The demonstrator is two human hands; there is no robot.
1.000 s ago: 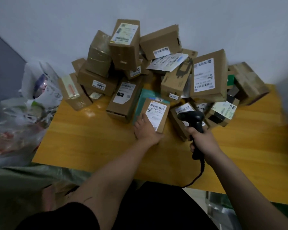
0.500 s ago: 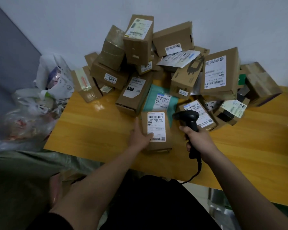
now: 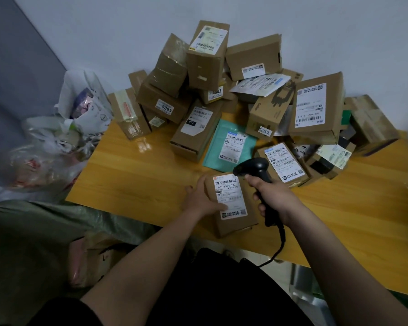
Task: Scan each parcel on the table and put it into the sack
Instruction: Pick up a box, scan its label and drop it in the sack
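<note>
- The left hand (image 3: 204, 201) grips the small parcel (image 3: 231, 205) by its left long edge, fingers (image 3: 219, 206) laid over the face with the tips on the label's lower left and the thumb hidden behind the box.
- The right hand (image 3: 272, 196) is wrapped round the grip of the black scanner (image 3: 253, 169), whose head points down and left at the barcode at the top of the label (image 3: 230, 196).
- The parcel sits at the near edge of the desk (image 3: 132, 175), tilted a little toward the camera, its near end at or just past the edge.
- Judged by its look, it is a stiff cardboard box, light enough for one hand, with crisp corners that should not crush under a firm pinch. The taped faces may be somewhat slick, so a hold across the two long edges seems safest, keeping the barcode uncovered.
- Beyond it lie a teal mailer (image 3: 229, 147) and the pile of parcels (image 3: 212, 74) against the wall. The grey-green sack (image 3: 64, 222) hangs at the desk's left front, with plastic bags (image 3: 57, 142) further left.
- Compared with half a second ago, the parcel has come nearer the desk edge and the body, well clear of the teal mailer. The scanner head has closed in over the label's top. The pile looks unchanged.
</note>
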